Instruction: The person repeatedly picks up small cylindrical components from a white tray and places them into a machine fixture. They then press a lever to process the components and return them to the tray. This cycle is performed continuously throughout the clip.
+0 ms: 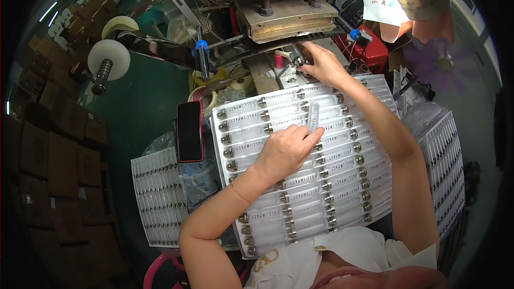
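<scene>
A big white tray [375,203] lies on my lap, filled with several rows of clear tubes with silver caps. My left hand [286,150] rests over the tray's middle and holds one clear tube [314,117] upright between the fingers. My right hand [321,64] reaches forward past the tray's far edge and pinches a small silver cap [300,62] at the base of a press machine [284,10].
A phone [189,131] with a red case leans left of the tray. More filled trays lie at the lower left [158,198] and at the right [447,171]. A white film roll [110,59] sticks out at the left. Brown cartons [53,144] pile along the left side.
</scene>
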### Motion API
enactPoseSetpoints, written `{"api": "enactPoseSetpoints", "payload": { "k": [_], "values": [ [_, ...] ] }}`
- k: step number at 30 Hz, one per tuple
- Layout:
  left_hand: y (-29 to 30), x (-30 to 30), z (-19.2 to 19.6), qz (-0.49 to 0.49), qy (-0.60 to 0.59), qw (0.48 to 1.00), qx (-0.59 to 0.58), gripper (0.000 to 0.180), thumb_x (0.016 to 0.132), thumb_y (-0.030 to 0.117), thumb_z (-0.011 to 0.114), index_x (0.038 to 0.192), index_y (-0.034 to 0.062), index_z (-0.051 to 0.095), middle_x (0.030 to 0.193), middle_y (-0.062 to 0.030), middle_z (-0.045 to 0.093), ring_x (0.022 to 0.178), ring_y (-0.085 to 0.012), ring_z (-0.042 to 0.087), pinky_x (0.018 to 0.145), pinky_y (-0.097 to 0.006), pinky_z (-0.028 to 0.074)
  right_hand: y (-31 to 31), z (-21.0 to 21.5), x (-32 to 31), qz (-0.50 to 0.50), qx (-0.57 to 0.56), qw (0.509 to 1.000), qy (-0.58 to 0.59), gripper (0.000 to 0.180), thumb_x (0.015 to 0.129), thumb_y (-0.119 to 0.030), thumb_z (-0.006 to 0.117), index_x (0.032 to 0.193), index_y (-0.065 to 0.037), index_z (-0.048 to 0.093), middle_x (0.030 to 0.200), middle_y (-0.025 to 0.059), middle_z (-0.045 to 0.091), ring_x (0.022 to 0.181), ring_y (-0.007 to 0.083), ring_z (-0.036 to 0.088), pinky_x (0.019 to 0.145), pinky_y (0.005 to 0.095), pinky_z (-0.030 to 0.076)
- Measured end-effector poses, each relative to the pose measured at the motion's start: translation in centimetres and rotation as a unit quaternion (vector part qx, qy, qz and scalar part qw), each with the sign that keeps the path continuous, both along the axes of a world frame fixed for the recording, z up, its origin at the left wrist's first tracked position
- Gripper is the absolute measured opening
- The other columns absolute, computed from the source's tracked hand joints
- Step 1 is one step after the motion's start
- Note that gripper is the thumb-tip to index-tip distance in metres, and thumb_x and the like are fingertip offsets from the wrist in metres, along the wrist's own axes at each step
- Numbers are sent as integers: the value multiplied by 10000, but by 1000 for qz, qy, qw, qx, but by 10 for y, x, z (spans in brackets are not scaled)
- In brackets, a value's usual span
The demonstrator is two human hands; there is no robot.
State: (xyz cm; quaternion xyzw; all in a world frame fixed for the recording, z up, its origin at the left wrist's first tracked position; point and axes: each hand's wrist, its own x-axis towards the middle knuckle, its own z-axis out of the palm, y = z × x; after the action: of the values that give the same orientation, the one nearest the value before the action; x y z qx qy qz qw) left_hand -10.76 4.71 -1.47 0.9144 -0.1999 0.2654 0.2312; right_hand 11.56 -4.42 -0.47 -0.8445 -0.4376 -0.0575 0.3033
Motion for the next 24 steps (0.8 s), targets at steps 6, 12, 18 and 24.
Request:
{"api": "enactPoseSetpoints", "payload": {
  "k": [6,12,18,24],
  "values": [
    [2,-2,-2,9,6,1000,5,358,732,91,671,1087,116,632,676,-34,486,608,-182,531,512,-311,456,2,5,7,67,-12,995,73,584,739,-171,738,1273,-98,514,927,177,643,861,322,620,769,390,477],
    [1,-1,-2,11,4,1000,3,354,731,93,672,1083,118,634,679,-31,488,608,-178,529,515,-302,459,2,11,6,58,-50,994,84,610,747,-157,733,1311,-148,499,917,151,656,807,272,623,740,373,491],
    [1,-1,-2,13,6,1000,4,353,730,87,670,1080,118,636,678,-30,488,609,-177,529,515,-303,460,3,9,8,64,-49,994,72,615,754,-165,724,1322,-162,491,905,144,649,800,274,615,740,373,488],
    [2,0,-1,11,3,1000,0,351,730,84,669,1077,116,638,672,-31,481,608,-178,527,513,-305,459,3,13,7,57,-59,993,90,619,752,-168,726,1324,-168,490,869,137,639,776,265,606,725,370,483]
  ]
}}
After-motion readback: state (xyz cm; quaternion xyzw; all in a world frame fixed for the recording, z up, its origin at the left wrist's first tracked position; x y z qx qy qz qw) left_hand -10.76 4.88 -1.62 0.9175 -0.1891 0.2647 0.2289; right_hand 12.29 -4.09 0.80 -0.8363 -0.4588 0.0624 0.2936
